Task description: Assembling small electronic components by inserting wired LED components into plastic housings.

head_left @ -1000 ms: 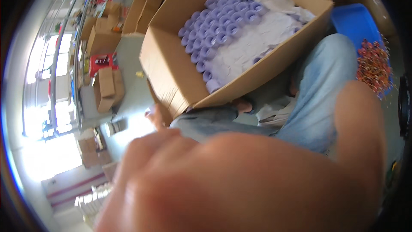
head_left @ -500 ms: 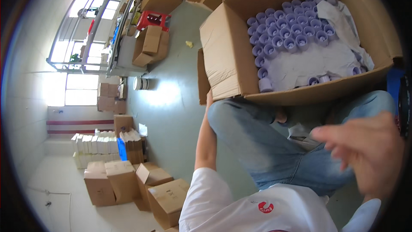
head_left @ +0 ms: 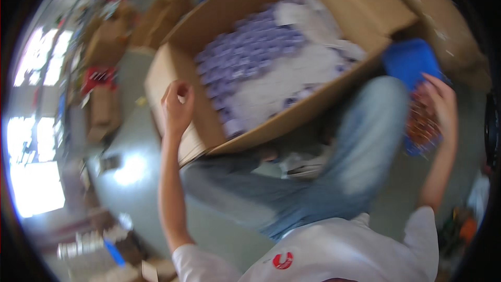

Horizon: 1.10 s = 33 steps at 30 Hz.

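Two hands spread apart over a seated person's lap, one at a box, one at a tray.

Left hand (head_left: pixel 177 105) is loosely curled at the near left corner of the open cardboard box (head_left: pixel 172 81), touching its wall and holding nothing. Purple caps (head_left: pixel 245 52) fill the box's left half beside white sheets (head_left: pixel 292 75). Right hand (head_left: pixel 442 105), fingers open, rests on small colourful pieces in the blue tray (head_left: pixel 407 60) just right of the box; the picture is blurred.

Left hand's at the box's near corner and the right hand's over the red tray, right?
Not quite: the tray is blue, as the head view shows. The left hand is at the box's near corner, and the right hand is over that tray.
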Available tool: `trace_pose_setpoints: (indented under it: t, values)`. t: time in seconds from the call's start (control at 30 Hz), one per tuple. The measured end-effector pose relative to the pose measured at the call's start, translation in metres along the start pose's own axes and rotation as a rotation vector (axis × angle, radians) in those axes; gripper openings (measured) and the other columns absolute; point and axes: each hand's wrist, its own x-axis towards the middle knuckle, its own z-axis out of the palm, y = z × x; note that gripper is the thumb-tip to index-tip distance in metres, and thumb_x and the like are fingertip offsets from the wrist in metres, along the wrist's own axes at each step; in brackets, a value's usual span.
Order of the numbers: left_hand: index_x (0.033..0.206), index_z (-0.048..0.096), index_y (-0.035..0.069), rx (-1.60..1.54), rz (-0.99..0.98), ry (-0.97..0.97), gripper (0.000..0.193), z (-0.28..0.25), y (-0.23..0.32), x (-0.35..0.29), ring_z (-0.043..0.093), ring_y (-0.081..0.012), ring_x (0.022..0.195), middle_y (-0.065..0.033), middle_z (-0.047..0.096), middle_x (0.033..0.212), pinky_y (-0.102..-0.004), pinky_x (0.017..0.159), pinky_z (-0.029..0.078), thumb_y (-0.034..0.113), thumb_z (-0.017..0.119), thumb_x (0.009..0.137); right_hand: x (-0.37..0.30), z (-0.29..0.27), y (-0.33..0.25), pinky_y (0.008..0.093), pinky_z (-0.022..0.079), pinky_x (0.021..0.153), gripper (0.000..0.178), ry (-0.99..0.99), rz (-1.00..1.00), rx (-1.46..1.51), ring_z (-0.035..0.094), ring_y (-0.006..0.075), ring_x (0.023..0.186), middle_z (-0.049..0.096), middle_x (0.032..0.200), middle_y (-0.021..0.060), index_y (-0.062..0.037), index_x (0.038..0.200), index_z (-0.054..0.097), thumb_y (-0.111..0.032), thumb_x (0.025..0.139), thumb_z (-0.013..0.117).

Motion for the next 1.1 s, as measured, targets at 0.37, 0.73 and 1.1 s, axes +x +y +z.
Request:
trace_pose_setpoints:
  t: [0.37, 0.73, 1.1]
  values:
    - [0.113, 0.067, 0.009, 0.716, -0.233, -1.086, 0.048, 0.146, -0.031, -0.023, 0.066, -0.0355, 0.110, -0.0175, 0.067, 0.118, -0.0464, 0.089, 0.055, 0.038, 0.074, 0.076, 0.052, -0.021, 0.073, 0.0406, 0.053, 0.084, 0.021, 0.234, -0.108, -0.641, 0.070, 0.0349, 0.091, 0.071, 0.101, 0.0220, 0.0007, 0.101, 0.073, -0.007, 0.082, 0.068]
    - [0.106, 0.070, 0.010, 0.443, -0.123, -0.708, 0.032, 0.111, 0.003, -0.023, 0.062, -0.0329, 0.107, -0.0140, 0.066, 0.107, -0.0424, 0.096, 0.048, 0.027, 0.076, 0.078, 0.079, -0.025, 0.104, 0.0409, 0.053, 0.074, 0.015, 0.557, -0.176, -0.483, 0.070, 0.0350, 0.086, 0.070, 0.094, 0.0212, -0.0039, 0.096, 0.074, -0.011, 0.085, 0.066]
    - [0.106, 0.045, 0.013, -1.857, -0.636, -0.315, 0.021, 0.032, 0.105, 0.015, 0.064, -0.0431, 0.108, -0.0171, 0.061, 0.108, -0.0525, 0.083, 0.057, 0.014, 0.053, 0.086, 0.047, -0.016, -0.029, 0.0222, 0.046, 0.065, 0.026, 0.613, -0.478, 0.457, 0.054, 0.0073, 0.069, 0.067, 0.087, 0.0040, 0.0051, 0.118, 0.066, -0.007, 0.095, 0.061]
